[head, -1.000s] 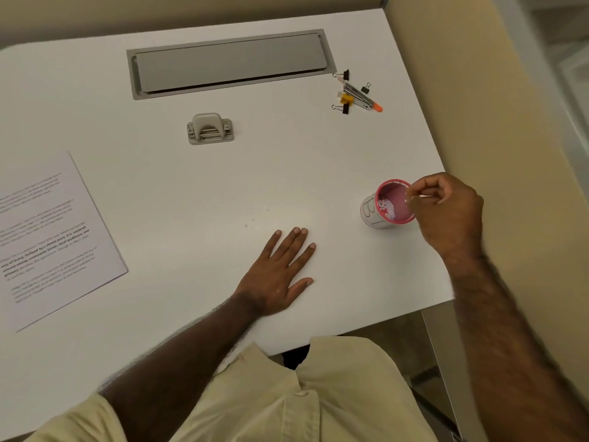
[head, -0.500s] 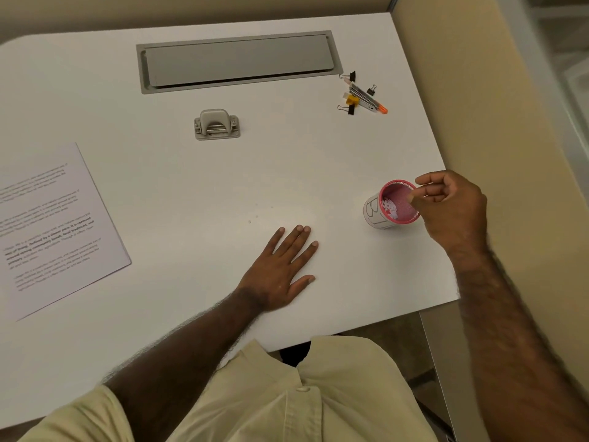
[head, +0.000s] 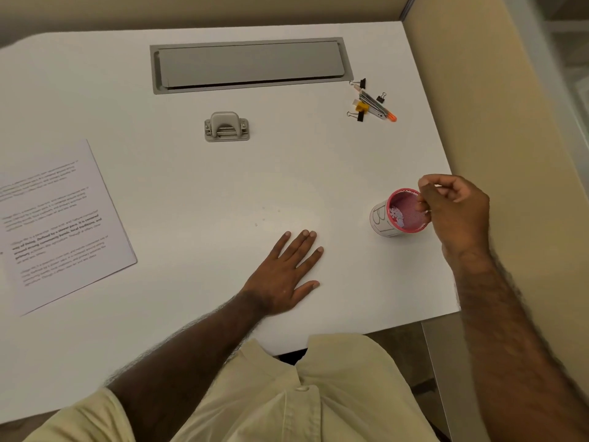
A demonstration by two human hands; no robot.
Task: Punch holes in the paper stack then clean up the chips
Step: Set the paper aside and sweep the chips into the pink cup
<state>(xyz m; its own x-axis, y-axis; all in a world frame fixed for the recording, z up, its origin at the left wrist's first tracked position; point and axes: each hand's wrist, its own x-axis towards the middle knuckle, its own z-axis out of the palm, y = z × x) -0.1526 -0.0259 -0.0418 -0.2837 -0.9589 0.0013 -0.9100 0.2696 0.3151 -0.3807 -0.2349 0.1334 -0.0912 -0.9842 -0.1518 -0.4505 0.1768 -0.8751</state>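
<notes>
Right hand [head: 454, 212] over the pink-rimmed cup [head: 400, 215], fingers curled, pinch contents impossible to tell. Left hand [head: 285, 269] flat and open on the desk [head: 191, 186]. Few chips [head: 263, 216] beyond its fingertips; more inside cup. Paper stack [head: 60, 224] far left, hole punch [head: 227, 126] behind.

My desk [head: 191, 173]: grey cable tray [head: 250, 65] at the far edge; to its right, binder clips [head: 381, 97] and pens [head: 374, 106] in a heap.
</notes>
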